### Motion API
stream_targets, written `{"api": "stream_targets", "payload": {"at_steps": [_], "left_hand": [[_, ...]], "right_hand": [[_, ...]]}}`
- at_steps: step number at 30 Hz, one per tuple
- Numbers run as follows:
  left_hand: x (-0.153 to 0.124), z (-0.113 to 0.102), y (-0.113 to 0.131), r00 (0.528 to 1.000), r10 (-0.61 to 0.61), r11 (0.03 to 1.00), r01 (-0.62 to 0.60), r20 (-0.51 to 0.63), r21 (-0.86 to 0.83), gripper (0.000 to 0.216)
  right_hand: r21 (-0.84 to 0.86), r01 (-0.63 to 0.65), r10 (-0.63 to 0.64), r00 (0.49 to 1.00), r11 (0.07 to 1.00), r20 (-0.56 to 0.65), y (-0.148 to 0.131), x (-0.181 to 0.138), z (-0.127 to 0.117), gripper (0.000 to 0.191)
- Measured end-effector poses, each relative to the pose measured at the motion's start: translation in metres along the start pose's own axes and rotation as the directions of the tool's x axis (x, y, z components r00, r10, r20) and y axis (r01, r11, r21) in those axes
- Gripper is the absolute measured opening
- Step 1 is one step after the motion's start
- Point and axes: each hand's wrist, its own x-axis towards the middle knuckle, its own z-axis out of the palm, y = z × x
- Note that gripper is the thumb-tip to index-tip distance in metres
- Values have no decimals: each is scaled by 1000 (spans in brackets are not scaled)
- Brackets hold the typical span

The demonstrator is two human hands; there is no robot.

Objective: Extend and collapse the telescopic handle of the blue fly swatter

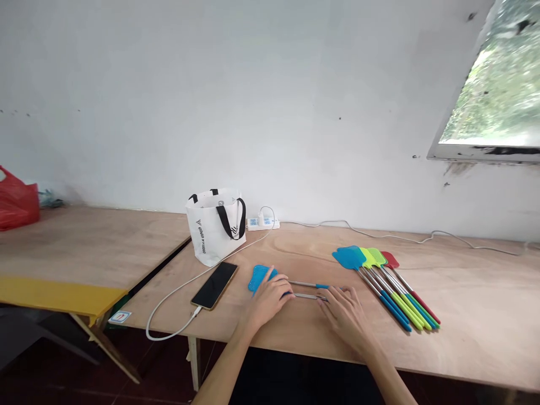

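Two blue fly swatters (258, 276) lie side by side on the plywood table (464, 349), heads to the left and thin metal rods (306, 289) running right. My left hand (270, 299) rests over the heads and the near ends of the rods, fingers curled on them. My right hand (343, 312) covers the handle ends, fingers bent down onto them. A row of several more swatters (382, 281), blue, yellow-green, green and red, lies just to the right of my right hand.
A black phone (214, 284) on a white charging cable (169, 306) lies left of my left hand. Behind it stands a white tote bag (216, 225), with a power strip (262, 223) at the wall. A second table (84, 253) with a red bag (17, 202) is to the left.
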Motion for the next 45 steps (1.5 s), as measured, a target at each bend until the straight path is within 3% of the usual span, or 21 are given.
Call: {"api": "stream_targets", "payload": {"at_steps": [2,4,8,11,12,16,17,23,27,30,32,33,36,38,41,44,45], "left_hand": [[-2,0,7,999,47,999,-47,-24,22,29],[-4,0,12,993,106,993,-103,-48,49,32],[-5,-4,14,992,123,992,-122,-37,24,37],[-7,-19,3,996,76,997,-75,-36,23,31],[-9,-26,-3,997,54,997,-51,-48,62,27],[-17,-51,-28,995,-64,993,71,-75,92,41],[-18,-54,-32,994,-85,991,92,-72,94,43],[-18,-55,-27,995,-80,994,84,-63,71,30],[-13,-46,-15,996,2,997,6,-94,82,30],[-5,-25,4,990,100,994,-94,-100,61,25],[-1,-10,15,968,219,973,-207,-125,103,33],[0,-5,19,963,245,964,-228,-117,136,35],[-1,0,21,973,212,976,-206,-93,64,31],[-2,-3,17,984,173,985,-172,-49,30,30],[-2,-7,12,993,112,994,-112,42,-7,27],[-3,-14,4,995,72,997,-70,74,-32,26],[-4,-19,-1,996,60,998,-58,60,-35,24]], "right_hand": [[-61,69,-71,997,996,-42,-11,6,-5,5],[-81,87,-92,994,993,-64,-17,9,-6,9],[-136,111,-121,991,984,-61,-11,10,-10,14],[-122,90,-97,994,988,-55,17,3,-22,11],[-96,38,-39,999,995,-2,31,-2,-27,10],[-225,-76,30,979,972,-203,91,-27,-40,25],[-215,-51,12,984,975,-179,103,-33,-41,25],[-167,-59,30,985,984,-173,133,-51,-45,23],[-59,17,-25,990,998,-142,115,-39,-50,16],[6,75,-74,987,997,-143,69,-16,-40,9],[-58,112,-116,990,992,-74,35,-2,-27,15],[-56,133,-139,983,990,-116,20,3,-20,17],[22,65,-62,994,998,-92,-7,10,-6,14],[3,75,-75,994,997,-84,-12,12,-3,18],[-88,121,-130,986,989,-101,-8,16,-6,40],[-176,180,-201,974,968,-109,16,13,-14,42],[-206,253,-280,953,945,-115,29,8,-17,41]]}}
